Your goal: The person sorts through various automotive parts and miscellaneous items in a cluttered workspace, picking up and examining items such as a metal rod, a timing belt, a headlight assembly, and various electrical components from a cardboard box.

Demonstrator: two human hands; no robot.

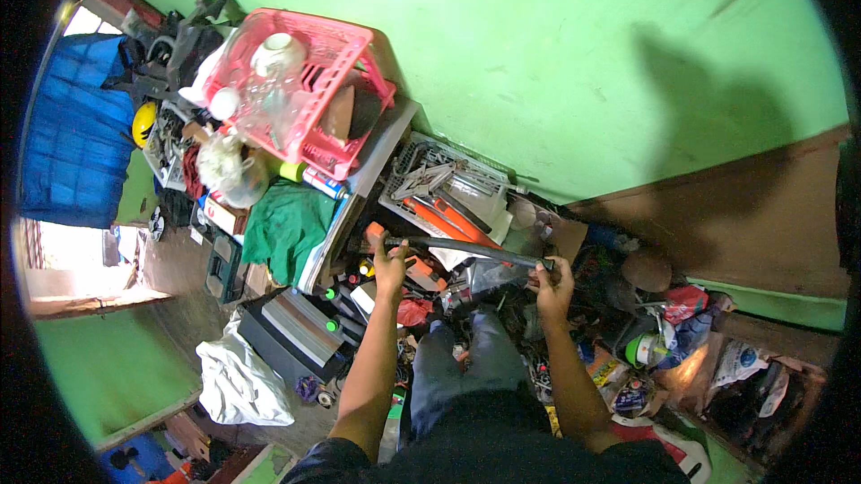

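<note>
A long, slightly curved black tube (475,249) is stretched between my hands in front of my legs. My left hand (389,270) is closed around its left end, beside a small orange piece (374,231) that may belong to it. At the other end, my right hand (552,285) grips the tube with bent fingers. Just beyond the tube, orange and black long-handled tools (453,222) lean out of a grey plastic basket (421,161). What the tube's ends look like inside my fingers is hidden.
A pink basket (336,35) with clear plastic items stands on a cluttered table at left, beside a green cloth (285,226). A grey-and-black case (296,327) and white sack (238,376) lie lower left. Mixed clutter surrounds my legs; a wooden box (762,385) sits at right.
</note>
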